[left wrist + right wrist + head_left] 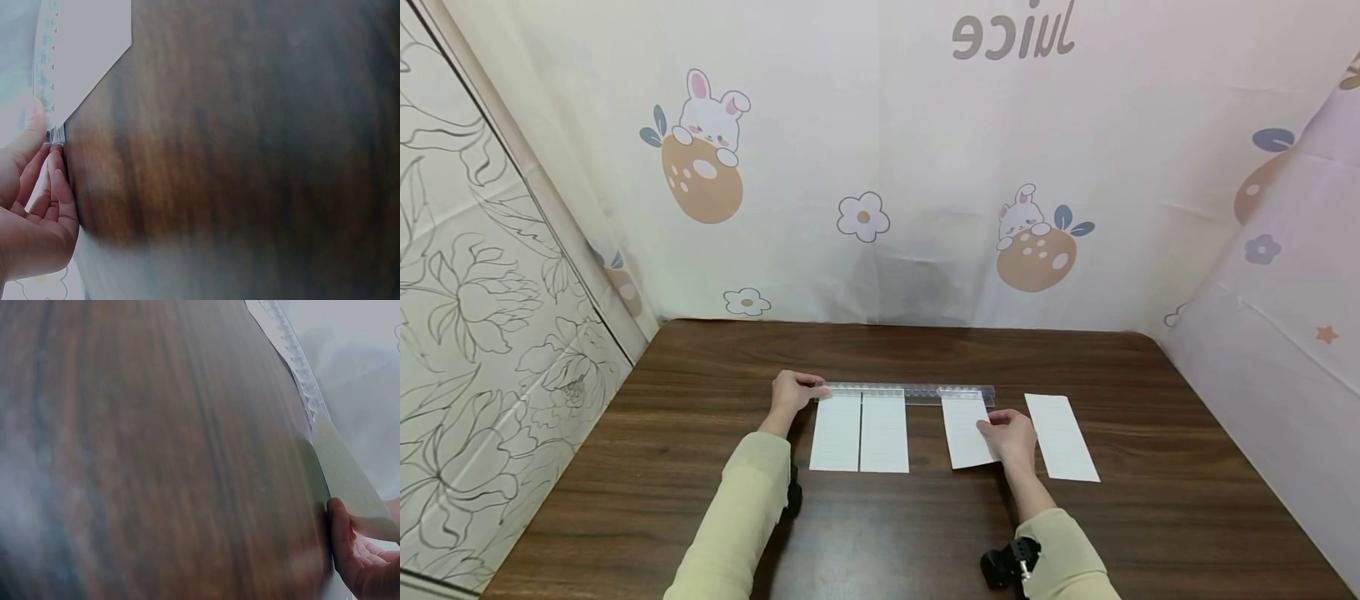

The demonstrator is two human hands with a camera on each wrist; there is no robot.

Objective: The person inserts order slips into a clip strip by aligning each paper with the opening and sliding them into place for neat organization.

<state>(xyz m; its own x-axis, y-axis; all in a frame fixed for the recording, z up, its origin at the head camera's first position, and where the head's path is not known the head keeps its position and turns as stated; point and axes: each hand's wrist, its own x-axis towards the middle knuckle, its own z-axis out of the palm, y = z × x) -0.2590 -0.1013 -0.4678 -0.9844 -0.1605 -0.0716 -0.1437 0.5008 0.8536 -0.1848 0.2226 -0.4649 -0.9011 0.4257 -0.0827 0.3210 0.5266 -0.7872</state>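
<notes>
My left hand (792, 395) pinches the left end of a clear plastic ruler (922, 392) between thumb and fingers. Two white lined paper cards (884, 433) stand side by side with their tops along the ruler and a thin dark gap between them. Farther right, my right hand (1012, 439) pinches the right edge of a third white card (964, 437), whose top meets the ruler. In the right wrist view that card (345, 475) slants up off the table at the held side. Whether its top lies over or under the ruler is unclear.
A fourth white card (1062, 437) lies slightly turned on the brown wooden table (880, 533), right of my right hand. Behind the table hangs a printed curtain (925, 167). A floral panel (490, 333) borders the left side.
</notes>
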